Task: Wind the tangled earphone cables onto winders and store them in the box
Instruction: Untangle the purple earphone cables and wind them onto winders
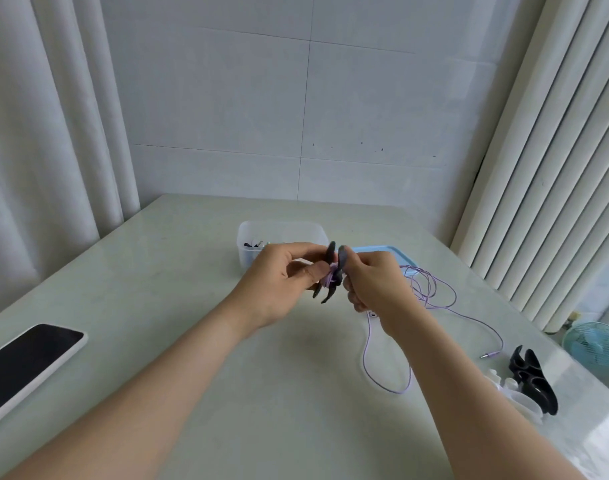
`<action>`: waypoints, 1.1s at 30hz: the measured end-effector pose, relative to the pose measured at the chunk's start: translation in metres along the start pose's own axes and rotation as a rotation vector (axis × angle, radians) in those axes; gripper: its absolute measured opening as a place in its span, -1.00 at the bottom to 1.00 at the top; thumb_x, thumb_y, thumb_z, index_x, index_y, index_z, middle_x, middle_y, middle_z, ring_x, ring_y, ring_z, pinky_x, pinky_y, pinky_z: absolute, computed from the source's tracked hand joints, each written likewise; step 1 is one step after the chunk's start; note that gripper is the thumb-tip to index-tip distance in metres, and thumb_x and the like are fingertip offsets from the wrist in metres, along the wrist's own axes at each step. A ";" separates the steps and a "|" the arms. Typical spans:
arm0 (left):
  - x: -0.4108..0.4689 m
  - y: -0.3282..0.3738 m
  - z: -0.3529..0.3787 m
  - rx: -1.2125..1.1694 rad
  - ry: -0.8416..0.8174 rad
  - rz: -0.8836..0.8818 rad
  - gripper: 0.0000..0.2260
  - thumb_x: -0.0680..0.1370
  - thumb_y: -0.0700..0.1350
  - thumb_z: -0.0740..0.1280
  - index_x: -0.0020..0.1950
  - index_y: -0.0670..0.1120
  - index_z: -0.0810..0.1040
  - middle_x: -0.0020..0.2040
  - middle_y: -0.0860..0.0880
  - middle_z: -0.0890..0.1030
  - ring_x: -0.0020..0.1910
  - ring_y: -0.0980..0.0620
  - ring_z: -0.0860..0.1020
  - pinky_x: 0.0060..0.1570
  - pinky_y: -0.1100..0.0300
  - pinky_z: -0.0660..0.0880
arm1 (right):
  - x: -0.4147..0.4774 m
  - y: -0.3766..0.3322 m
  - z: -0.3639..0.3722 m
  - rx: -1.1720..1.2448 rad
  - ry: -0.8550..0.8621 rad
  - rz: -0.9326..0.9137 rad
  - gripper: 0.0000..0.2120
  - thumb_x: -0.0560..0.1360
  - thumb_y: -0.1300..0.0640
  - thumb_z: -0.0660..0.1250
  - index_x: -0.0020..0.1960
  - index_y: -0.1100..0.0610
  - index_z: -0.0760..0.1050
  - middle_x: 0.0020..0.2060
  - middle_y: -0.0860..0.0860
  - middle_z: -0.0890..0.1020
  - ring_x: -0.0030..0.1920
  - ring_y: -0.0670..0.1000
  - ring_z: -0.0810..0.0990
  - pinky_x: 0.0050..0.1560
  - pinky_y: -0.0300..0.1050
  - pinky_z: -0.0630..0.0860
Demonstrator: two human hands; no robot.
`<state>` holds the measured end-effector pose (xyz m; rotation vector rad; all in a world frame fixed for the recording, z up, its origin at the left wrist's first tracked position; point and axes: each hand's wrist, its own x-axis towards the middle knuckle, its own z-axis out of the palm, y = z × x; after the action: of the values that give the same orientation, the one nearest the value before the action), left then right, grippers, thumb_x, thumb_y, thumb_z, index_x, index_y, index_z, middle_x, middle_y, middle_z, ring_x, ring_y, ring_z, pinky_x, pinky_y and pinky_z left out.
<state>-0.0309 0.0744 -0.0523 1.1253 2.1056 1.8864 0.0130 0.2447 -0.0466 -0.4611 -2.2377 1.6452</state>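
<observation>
Winder (332, 271) pinched in left hand (279, 282) above table (178, 358) centre, just before box (282, 230); purple earphone cable (424, 285) gripped in right hand (376, 282), slack trailing toward right edge. Keep turns taut, untangling ahead.

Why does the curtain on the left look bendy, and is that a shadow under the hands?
Head view: the wide-angle lens bows the curtain; yes, a soft shadow lies on the table below the left hand and right hand gripping the winder.
</observation>
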 end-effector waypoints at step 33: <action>0.001 -0.060 -0.049 0.907 0.355 -0.091 -0.80 0.70 -0.10 0.26 0.30 0.00 0.55 0.50 -0.07 0.27 0.32 -0.24 0.39 0.21 -0.10 0.45 | -0.009 -0.006 0.026 0.118 0.133 -0.225 -0.75 0.68 0.20 0.27 0.34 0.06 0.41 -0.08 0.09 0.71 -0.19 0.14 0.69 -0.31 0.05 0.69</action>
<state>-0.0847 0.0370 -0.0944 0.7708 3.2924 1.1160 0.0094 0.2171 -0.0488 -0.2693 -2.0026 1.5712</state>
